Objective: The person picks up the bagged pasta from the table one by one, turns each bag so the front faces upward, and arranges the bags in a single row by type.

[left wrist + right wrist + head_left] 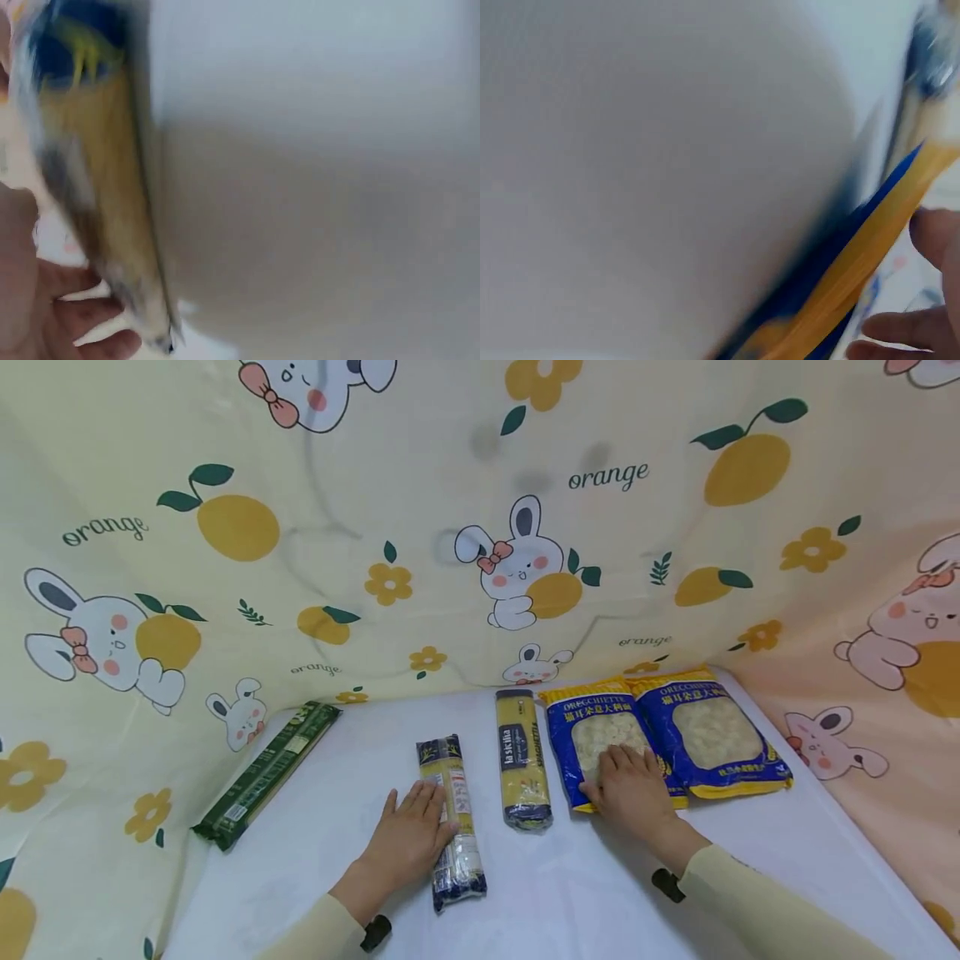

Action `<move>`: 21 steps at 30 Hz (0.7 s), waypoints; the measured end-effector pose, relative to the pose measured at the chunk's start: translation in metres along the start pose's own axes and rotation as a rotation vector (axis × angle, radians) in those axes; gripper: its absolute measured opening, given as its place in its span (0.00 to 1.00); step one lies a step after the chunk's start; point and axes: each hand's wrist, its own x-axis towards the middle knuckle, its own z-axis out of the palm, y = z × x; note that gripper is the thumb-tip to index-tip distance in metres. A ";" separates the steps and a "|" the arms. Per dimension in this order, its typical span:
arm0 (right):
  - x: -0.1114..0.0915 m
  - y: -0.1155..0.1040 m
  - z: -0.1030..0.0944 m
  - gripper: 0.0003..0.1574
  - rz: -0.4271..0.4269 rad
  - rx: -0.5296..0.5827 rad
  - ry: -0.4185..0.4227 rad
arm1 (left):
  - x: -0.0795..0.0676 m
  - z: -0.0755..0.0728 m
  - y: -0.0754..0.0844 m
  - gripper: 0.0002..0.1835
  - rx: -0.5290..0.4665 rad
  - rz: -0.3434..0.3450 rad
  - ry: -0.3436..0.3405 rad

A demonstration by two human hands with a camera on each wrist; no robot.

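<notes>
Both forearms reach forward, palms down. The left hand [408, 835] lies with its fingers extended—thumb apart—against a clear-wrapped spaghetti pack [467, 856], resting on it rather than gripping. The right hand [633, 793] rests on the lower part of a blue-and-yellow orecchiette bag [592, 722], its fingers loosely spread. The pack lies just under the left hand, the bag under the right—and a second spaghetti pack [525, 777] lies between them. Another orecchiette bag [712, 731] touches the first; a green pack [266, 777] lies far left on the white table [322, 810].
</notes>
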 end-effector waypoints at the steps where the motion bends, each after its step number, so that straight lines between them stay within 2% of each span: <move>1: -0.001 -0.007 -0.001 0.36 -0.016 0.006 0.037 | 0.003 -0.003 -0.004 0.34 0.001 0.006 0.028; 5: -0.009 -0.046 -0.004 0.26 -0.120 0.068 0.201 | 0.026 -0.018 -0.014 0.24 -0.002 0.019 0.126; 9: -0.021 -0.093 -0.004 0.21 -0.252 0.136 0.269 | 0.056 -0.032 -0.019 0.21 0.005 0.012 0.179; 14: -0.035 -0.138 0.001 0.26 -0.385 0.154 0.153 | 0.094 -0.033 -0.025 0.21 0.009 0.027 0.223; 17: -0.039 -0.156 0.004 0.29 -0.434 0.148 0.071 | 0.109 -0.027 -0.031 0.22 0.035 0.025 0.203; 21: -0.039 -0.168 0.010 0.31 -0.459 0.111 0.028 | 0.120 -0.019 -0.038 0.24 0.051 -0.002 0.145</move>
